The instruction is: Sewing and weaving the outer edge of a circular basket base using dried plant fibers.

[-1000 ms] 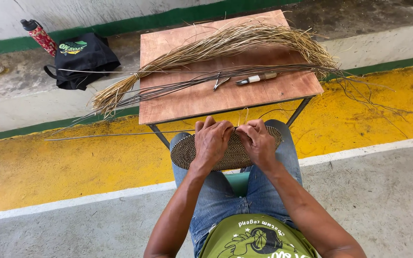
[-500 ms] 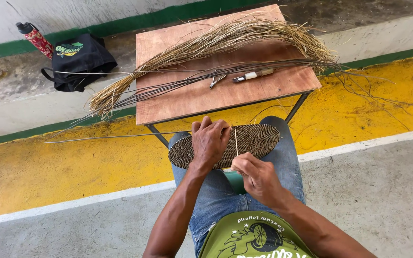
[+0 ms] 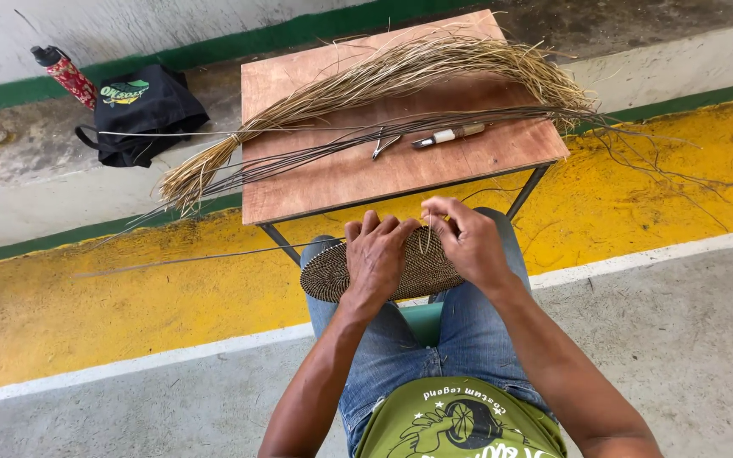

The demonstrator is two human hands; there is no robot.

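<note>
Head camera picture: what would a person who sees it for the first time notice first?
Probably the two hands on the lap: the left hand presses flat on an oval woven mat, and the right hand pinches a thin fibre at its far edge. Just beyond them, a long bundle of dry straw lies across a small wooden table. The table stands on a bright yellow floor stripe.

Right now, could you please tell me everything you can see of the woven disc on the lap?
The woven disc is a flat, dark brown oval of tight coiled rows, apparently plant fibre. It lies nearly level across the knees, in front of the table. The left hand presses its top; the right hand grips its far right edge, where pale strands stick up.
</note>
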